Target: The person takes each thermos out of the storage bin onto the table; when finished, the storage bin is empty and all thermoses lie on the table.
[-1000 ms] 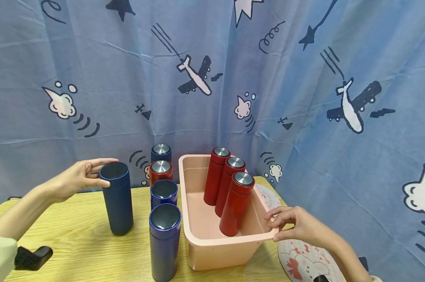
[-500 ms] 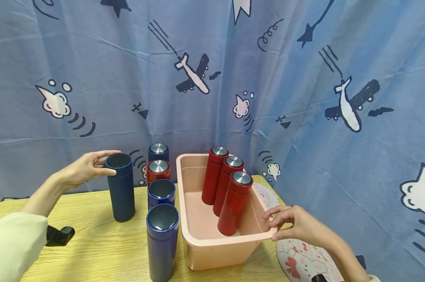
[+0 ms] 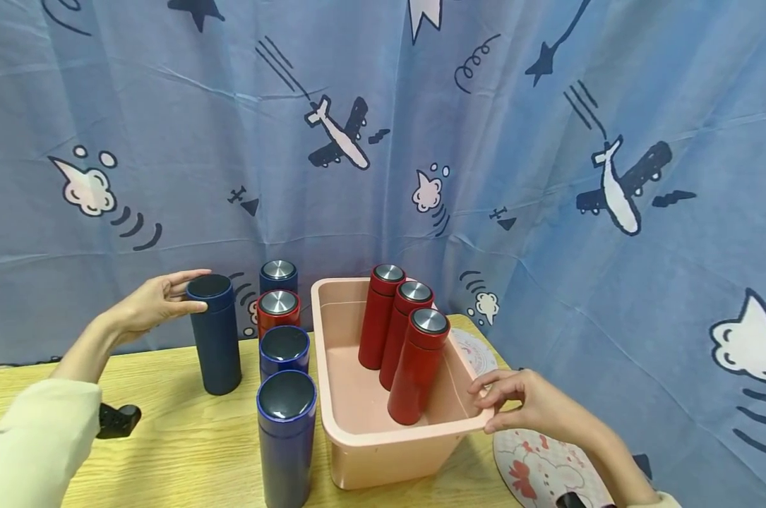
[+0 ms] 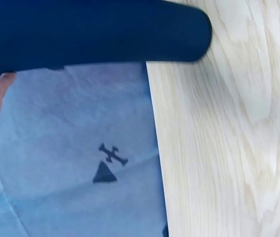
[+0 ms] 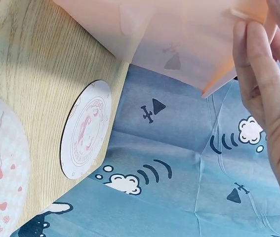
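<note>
My left hand (image 3: 154, 305) grips a dark navy thermos flask (image 3: 216, 346) round its black-topped lid, thumb in front and fingers behind. The flask is upright, close over the table; in the left wrist view its navy body (image 4: 95, 34) lies across the top. My right hand (image 3: 529, 403) pinches the right rim of a pink plastic bin (image 3: 395, 458) near its front corner. Inside the bin three red flasks with silver lids lean in a row, the nearest red flask (image 3: 419, 374) at the front. The right wrist view shows the right hand's fingers (image 5: 263, 64) at the bin's rim.
Left of the bin several flasks stand in a line: a front blue flask (image 3: 286, 444), a second blue flask (image 3: 284, 349), a red flask (image 3: 278, 310) and a navy flask (image 3: 278, 275). Two round mats, one a rabbit mat (image 3: 541, 466), lie right of the bin. A blue curtain (image 3: 217, 141) hangs behind.
My left hand has carried the navy flask away toward the curtain and a little right, mostly in the first half second. The right hand has stayed at the bin's rim.
</note>
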Demonstrator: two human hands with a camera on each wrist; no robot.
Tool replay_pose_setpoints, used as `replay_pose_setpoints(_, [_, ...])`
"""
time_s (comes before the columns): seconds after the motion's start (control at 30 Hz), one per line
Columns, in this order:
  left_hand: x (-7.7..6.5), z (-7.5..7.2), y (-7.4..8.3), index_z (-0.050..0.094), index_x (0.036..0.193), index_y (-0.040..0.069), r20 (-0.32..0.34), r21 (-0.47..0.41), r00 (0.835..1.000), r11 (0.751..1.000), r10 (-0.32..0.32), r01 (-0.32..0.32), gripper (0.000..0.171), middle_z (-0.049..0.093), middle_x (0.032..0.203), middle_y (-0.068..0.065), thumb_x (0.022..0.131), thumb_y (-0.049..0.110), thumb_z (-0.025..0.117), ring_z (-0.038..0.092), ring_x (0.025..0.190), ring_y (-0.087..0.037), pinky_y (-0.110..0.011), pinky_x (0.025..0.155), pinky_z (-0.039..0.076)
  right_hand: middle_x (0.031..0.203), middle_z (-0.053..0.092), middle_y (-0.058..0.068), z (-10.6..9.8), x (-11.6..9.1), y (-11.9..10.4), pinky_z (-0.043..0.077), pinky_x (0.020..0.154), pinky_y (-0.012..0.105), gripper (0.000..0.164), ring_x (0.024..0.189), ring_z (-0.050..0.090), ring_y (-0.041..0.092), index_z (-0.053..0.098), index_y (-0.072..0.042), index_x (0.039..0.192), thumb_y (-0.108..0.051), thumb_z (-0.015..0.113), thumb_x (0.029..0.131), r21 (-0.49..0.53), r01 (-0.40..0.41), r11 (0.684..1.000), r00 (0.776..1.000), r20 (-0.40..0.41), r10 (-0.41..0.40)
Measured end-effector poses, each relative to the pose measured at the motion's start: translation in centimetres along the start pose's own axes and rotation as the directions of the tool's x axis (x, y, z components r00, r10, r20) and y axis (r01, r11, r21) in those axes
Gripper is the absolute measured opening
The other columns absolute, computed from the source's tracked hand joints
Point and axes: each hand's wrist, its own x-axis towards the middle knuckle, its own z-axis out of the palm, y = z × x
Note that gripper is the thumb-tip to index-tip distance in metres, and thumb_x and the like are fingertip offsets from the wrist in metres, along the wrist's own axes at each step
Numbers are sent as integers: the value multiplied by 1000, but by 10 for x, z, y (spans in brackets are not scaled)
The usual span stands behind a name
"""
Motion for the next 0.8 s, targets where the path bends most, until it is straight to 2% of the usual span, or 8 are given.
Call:
replay_pose_setpoints(0.03, [-1, -1, -1, 17, 153, 4, -12, 20, 1000, 1000, -17, 17, 78, 11, 150, -37, 94, 24, 63, 46, 114, -50, -33, 63, 51, 109, 62, 24, 0, 0, 0, 58, 70, 30, 25, 101, 58, 4, 72, 4, 98, -12, 77, 80, 0, 1, 1000, 1000, -1, -1])
replay_pose_setpoints(0.1, [-3, -2, -3, 16, 153, 3, -31, 62, 999, 997, -43, 45, 79, 16, 147, -39, 94, 28, 63, 51, 106, -50, -35, 60, 49, 109, 62, 24, 0, -1, 0, 58, 70, 29, 25, 101, 58, 4, 72, 4, 97, -12, 77, 80, -4, 5, 1000, 1000, -5, -5])
replay_pose_setpoints(0.17, [-4, -2, -5, 18, 152, 2, -46, 72, 998, 996, -52, 55, 80, 20, 146, -39, 93, 29, 65, 50, 106, -51, -48, 78, 53, 109, 62, 24, 0, -1, 0, 58, 70, 28, 25, 102, 58, 3, 72, 4, 97, -13, 77, 79, -11, 8, 1000, 1000, -9, -8])
replay_pose_setpoints(0.2, [-5, -2, -5, 19, 151, 0, -51, 73, 998, 996, -45, 49, 80, 22, 146, -39, 92, 28, 66, 39, 123, -54, -57, 90, 47, 109, 62, 24, 1, -1, 0, 58, 70, 28, 24, 102, 58, 3, 72, 4, 97, -13, 77, 79, -13, 9, 1000, 1000, -11, -9])
replay_pose_setpoints(0.27, [-5, -2, -6, 23, 149, -2, -68, 85, 998, 996, -18, 24, 79, 26, 144, -38, 91, 27, 67, 27, 131, -55, -68, 99, 32, 109, 62, 24, 1, -2, 1, 57, 71, 28, 24, 103, 58, 2, 72, 4, 96, -13, 77, 79, -15, 9, 1000, 1000, -14, -9])
replay_pose_setpoints(0.43, [0, 2, -11, 27, 148, -4, -87, 97, 994, 993, 68, -59, 72, 35, 142, -34, 93, 21, 65, 34, 130, -50, -60, 99, 38, 108, 62, 25, 1, -3, -1, 58, 70, 28, 24, 102, 58, 2, 72, 4, 96, -12, 77, 80, -9, 6, 1000, 1000, -23, -6])
replay_pose_setpoints(0.67, [7, 5, -16, 17, 150, -4, -52, 39, 995, 996, 84, -82, 73, 12, 151, -35, 95, 17, 60, 18, 133, -56, -67, 101, 27, 109, 62, 25, 2, -3, -1, 57, 70, 28, 25, 102, 57, 2, 73, 4, 96, -13, 77, 80, -12, 3, 1000, 1000, -24, -3])
replay_pose_setpoints(0.8, [12, 6, -15, 16, 151, -4, -43, 41, 995, 995, 93, -91, 74, 9, 152, -33, 96, 19, 60, 17, 134, -56, -67, 102, 25, 108, 62, 25, 2, -4, -1, 58, 69, 30, 25, 101, 58, 2, 73, 4, 96, -14, 77, 79, -16, 3, 1000, 1000, -31, -3])
